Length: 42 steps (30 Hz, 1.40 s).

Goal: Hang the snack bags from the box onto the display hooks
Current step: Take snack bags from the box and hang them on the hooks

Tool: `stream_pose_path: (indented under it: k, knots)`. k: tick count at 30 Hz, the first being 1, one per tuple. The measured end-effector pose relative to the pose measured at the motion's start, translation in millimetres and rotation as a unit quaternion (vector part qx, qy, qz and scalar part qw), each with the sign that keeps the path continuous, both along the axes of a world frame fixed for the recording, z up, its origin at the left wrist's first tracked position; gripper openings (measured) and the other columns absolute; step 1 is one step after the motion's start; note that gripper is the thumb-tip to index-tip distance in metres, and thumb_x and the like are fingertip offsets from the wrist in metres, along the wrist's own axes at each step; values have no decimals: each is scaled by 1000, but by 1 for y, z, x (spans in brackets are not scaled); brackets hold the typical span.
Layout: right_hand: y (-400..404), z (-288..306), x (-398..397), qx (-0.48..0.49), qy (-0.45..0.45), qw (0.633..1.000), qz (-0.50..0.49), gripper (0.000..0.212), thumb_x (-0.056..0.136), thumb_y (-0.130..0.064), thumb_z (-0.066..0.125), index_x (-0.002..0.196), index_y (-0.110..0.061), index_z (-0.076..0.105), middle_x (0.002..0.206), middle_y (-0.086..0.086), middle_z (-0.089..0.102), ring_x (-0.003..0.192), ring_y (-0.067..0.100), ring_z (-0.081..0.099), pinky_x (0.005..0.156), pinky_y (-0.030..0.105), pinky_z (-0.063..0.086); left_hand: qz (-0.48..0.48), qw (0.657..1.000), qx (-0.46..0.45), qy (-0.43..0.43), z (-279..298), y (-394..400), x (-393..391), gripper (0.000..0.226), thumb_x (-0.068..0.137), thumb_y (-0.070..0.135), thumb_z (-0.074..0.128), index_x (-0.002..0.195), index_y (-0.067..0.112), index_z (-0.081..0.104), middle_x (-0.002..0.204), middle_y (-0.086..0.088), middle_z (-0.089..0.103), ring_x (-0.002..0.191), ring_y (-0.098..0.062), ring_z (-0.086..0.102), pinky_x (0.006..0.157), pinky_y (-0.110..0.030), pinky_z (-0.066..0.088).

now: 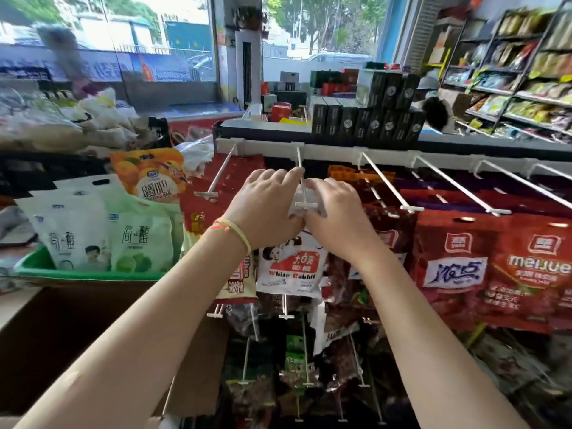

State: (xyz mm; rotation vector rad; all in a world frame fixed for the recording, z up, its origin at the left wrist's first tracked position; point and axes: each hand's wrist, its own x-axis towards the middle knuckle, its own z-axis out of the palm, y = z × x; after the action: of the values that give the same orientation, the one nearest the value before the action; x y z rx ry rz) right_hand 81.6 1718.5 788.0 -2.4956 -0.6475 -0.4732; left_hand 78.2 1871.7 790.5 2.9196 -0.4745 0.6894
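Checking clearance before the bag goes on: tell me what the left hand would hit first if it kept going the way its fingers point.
Probably the white rail carrying the hook; the left hand points up along it, depth unclear.

daylight through wide shop windows [130, 41]; stocked shelving [510, 72] stands at the right wall.

Glossy plastic snack bag [291, 269], smooth white hook [299, 168], matt brown cardboard box [77, 329].

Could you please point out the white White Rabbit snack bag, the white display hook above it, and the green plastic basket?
White White Rabbit snack bag [289, 267]: head view, printed front.
White display hook [299, 164]: head view, bare rod.
Green plastic basket [86, 275]: head view, front rim.
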Motion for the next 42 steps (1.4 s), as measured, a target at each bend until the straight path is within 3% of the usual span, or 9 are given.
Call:
stream_pose_path:
  k: [9, 14, 19, 23, 25, 33, 37, 40, 42]
  knots:
    - [4, -20, -20, 59, -94, 992, -53, 40, 89, -8, 58, 130, -9, 60, 123, 6, 63, 121, 20, 51, 111, 41, 38, -52, 992, -69, -87, -27, 14, -14, 74, 80, 31, 54, 148, 11, 35, 122, -7, 61, 118, -29, 53, 110, -41, 30]
    - [-7, -57, -54, 75, -242, 961, -109, 28, 92, -6, 54, 119, -5, 63, 111, 6, 64, 108, 20, 56, 95, 31, 48, -42, 983, -123, -131, -49, 8, -48, 65, 79, 24, 56, 141, 5, 45, 141, -17, 47, 135, -35, 39, 116, -49, 29]
    - [-10, -120, -71, 184, 40, 970, -156, 14, 96, -24, 57, 111, -25, 57, 96, -9, 65, 76, 3, 62, 67, 37, 56, -35, 964, -226, -138, -107, 0, -86, 43, 84, 17, 58, 126, 6, 58, 129, -13, 55, 119, -33, 51, 99, -44, 46]
    - [-16, -142, -70, 147, 100, 976, -124, 36, 96, -45, 54, 127, -31, 42, 94, -8, 66, 56, 4, 59, 46, 27, 43, 17, 949, -300, -97, -139, -13, -95, 37, 85, 20, 51, 119, 8, 60, 118, -9, 57, 102, -26, 58, 83, -32, 50]
    - [-18, -142, -67, 164, 105, 975, -111, 43, 94, -46, 59, 128, -26, 43, 98, -13, 64, 60, 3, 62, 47, 23, 45, 43, 946, -315, -72, -147, -16, -95, 40, 84, 24, 47, 118, 9, 61, 117, -8, 57, 94, -25, 61, 73, -29, 49]
    - [-11, -150, -53, 281, 179, 939, -88, 29, 80, -36, 80, 98, -20, 64, 84, -19, 65, 77, -3, 63, 63, 8, 44, 100, 906, -405, -66, -160, -24, -105, 30, 86, 7, 57, 114, 9, 64, 104, -3, 61, 86, -12, 53, 75, -11, 42]
    - [-19, -151, -60, 368, 247, 895, -48, 20, 84, -29, 78, 90, -14, 67, 76, -5, 71, 62, 17, 63, 58, 30, 49, 165, 881, -438, -72, -167, -30, -115, 8, 90, 11, 63, 97, 10, 59, 83, 1, 57, 75, -6, 45, 68, -7, 37]
    - [-32, -151, -67, 470, 311, 826, -11, 17, 88, -21, 73, 89, -7, 64, 65, 3, 65, 46, 20, 48, 45, 29, 39, 198, 820, -536, 12, -177, -37, -119, 23, 93, 33, 63, 84, 13, 57, 74, 2, 60, 65, -7, 53, 61, -23, 39]
    - [-38, -150, -70, 494, 333, 803, 7, 16, 89, -20, 71, 91, -5, 65, 66, 6, 65, 43, 17, 46, 42, 24, 37, 147, 669, -720, 114, -169, -43, -120, 24, 92, 38, 64, 97, 15, 62, 85, -4, 68, 69, -12, 64, 57, -27, 48]
